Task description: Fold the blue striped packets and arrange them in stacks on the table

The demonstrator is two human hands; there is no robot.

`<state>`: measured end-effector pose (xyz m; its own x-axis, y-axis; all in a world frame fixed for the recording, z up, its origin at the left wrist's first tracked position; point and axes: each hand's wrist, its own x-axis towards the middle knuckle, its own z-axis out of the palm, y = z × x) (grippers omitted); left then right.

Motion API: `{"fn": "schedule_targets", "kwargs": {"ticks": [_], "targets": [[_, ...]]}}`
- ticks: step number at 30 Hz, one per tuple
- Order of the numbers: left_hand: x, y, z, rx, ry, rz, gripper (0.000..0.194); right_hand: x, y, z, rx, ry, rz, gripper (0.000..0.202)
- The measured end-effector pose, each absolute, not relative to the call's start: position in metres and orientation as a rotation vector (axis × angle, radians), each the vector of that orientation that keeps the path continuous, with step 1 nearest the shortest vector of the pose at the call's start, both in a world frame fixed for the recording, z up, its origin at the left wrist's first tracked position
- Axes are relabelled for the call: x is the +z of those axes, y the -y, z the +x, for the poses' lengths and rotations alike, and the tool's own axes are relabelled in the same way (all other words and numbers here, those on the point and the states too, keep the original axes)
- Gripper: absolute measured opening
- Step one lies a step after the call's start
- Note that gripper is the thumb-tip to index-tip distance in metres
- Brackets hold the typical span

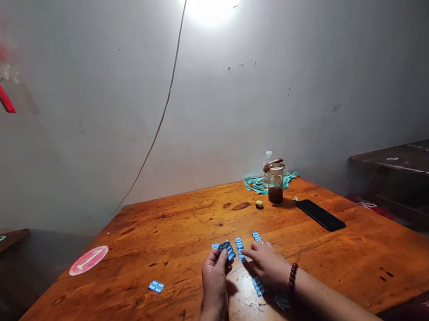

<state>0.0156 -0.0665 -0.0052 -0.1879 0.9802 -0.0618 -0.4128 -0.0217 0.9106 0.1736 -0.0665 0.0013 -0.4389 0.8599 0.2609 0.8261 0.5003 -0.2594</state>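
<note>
My left hand (215, 275) is closed on a small blue-and-white card (227, 250), pinched between thumb and fingers above the table. Part of another blue piece (215, 245) shows just behind it. A narrow blue-and-white strip (239, 242) lies on the wood between my hands. My right hand (264, 261), with a dark red bead bracelet on its wrist, reaches over the table with fingers stretched out. Its index fingertip is at the strip's near end; I cannot tell whether they touch. More blue pieces lie beyond its knuckles (256, 235) and below its palm (258, 286).
On the wooden table (182, 220) a blue card (156, 286) and a round pink sign (89, 260) lie to the left. Toward the back right are a bottle of dark drink (275, 190), turquoise straps (253, 183), a small yellowish object (259, 204) and a black phone (320, 215).
</note>
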Motion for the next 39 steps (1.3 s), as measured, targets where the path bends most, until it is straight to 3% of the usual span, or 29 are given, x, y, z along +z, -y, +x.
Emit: {"fn": "schedule_targets", "kwargs": {"ticks": [5,12,17,21,24,39], "targets": [[-0.007,0.066,0.015,1.524,-1.022,0.782,0.024,-0.002,0.07,0.174,0.036,2.519,-1.368,0.024],[-0.003,0.069,0.018,1.458,-1.017,0.858,0.023,0.006,0.087,0.202,0.232,2.554,-1.332,0.024],[-0.003,0.07,0.022,1.414,-1.031,0.911,0.023,0.014,0.063,0.187,0.5,2.064,-1.343,0.03],[-0.005,0.068,0.023,1.405,-1.039,0.909,0.021,0.01,0.041,0.155,1.027,1.68,-0.995,0.023],[-0.01,0.066,0.023,1.395,-1.032,0.871,0.021,-0.006,0.037,0.142,1.217,1.49,-0.869,0.022],[-0.002,0.075,0.026,1.31,-0.995,0.81,0.022,-0.014,0.043,0.154,1.398,1.291,-0.9,0.03]]}}
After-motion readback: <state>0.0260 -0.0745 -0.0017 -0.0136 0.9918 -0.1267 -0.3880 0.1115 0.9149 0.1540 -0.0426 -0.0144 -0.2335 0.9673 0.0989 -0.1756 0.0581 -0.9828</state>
